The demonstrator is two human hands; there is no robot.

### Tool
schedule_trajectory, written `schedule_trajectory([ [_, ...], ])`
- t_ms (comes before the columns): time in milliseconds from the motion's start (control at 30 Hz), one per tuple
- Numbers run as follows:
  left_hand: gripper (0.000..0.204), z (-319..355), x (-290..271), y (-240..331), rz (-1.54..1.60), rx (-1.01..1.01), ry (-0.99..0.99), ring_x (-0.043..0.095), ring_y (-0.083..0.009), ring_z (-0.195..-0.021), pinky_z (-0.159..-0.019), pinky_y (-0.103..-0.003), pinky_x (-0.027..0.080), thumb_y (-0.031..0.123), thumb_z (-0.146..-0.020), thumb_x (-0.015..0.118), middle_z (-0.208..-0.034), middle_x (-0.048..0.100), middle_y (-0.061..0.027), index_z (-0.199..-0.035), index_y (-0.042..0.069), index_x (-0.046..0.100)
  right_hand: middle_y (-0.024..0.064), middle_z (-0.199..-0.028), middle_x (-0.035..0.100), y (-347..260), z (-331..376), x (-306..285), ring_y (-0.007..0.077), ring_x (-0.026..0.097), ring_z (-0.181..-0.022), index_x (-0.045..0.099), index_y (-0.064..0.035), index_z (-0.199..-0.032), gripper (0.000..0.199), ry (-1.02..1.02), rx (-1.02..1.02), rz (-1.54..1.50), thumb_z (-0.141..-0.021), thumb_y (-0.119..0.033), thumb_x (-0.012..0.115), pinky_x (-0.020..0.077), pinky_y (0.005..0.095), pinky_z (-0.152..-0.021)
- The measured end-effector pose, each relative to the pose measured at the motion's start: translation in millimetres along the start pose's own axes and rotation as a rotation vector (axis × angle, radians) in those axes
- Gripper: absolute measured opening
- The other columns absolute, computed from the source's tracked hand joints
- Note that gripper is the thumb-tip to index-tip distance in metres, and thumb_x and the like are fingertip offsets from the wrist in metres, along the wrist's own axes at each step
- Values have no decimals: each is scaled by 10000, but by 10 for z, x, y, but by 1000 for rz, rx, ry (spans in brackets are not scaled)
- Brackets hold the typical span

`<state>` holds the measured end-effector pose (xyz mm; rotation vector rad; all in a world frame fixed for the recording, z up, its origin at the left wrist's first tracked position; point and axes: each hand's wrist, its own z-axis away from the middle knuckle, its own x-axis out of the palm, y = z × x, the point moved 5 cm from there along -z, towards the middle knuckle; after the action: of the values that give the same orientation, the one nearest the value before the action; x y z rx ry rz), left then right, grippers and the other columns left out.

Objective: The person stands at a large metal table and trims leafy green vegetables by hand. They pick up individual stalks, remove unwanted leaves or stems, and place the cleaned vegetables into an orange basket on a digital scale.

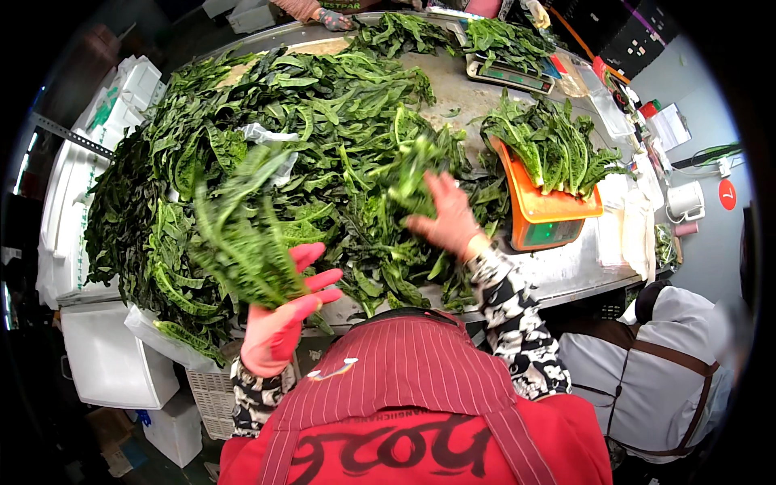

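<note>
My left hand (279,327), in a pink glove, holds a bunch of long-leaved greens (250,250). The stem ends rest at its palm, its fingers reach out to the right, and the leaf tips are smeared by motion. My right hand (449,217), also gloved, is over the heap of leafy greens (323,105). Some blurred greens (414,174) lie between its thumb and fingers; how firmly they are gripped is hard to see. Right of this hand, an orange scale (550,208) with a lit display bears another bunch (558,145), stems toward me.
A second scale (509,77) with greens stands at the far right of the metal table (453,77). White foam boxes (117,356) line the left side, beside a plastic crate (212,396). Another person (663,364) is close on my right; a co-worker's gloved hand (333,20) shows across the table.
</note>
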<state>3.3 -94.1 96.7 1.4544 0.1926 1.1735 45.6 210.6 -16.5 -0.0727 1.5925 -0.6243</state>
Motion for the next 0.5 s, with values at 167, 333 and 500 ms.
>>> schedule_trajectory([
  [167,680,142,-479,330,49,171,75,575,-314,-1187,-999,-448,467,94,-887,591,-1450,435,-164,-1494,64,286,142,-1495,312,-557,585,638,424,334,-1323,331,-230,-1478,871,-108,-20,316,-727,-245,771,407,525,-966],
  [333,638,179,-808,457,141,257,89,568,-285,-1200,-1008,-435,459,108,-929,553,-1449,435,-160,-1502,79,273,131,-1398,424,-362,452,532,382,444,-1242,339,-203,-1462,842,-57,56,214,-721,-210,738,444,509,-981],
  [500,652,262,-1089,556,231,376,87,612,-256,-1108,-973,-426,465,121,-932,541,-1411,462,-197,-1509,60,244,204,-1445,392,-214,359,466,428,406,-1298,320,-152,-1483,925,-134,94,182,-712,-311,805,379,458,-1080],
])
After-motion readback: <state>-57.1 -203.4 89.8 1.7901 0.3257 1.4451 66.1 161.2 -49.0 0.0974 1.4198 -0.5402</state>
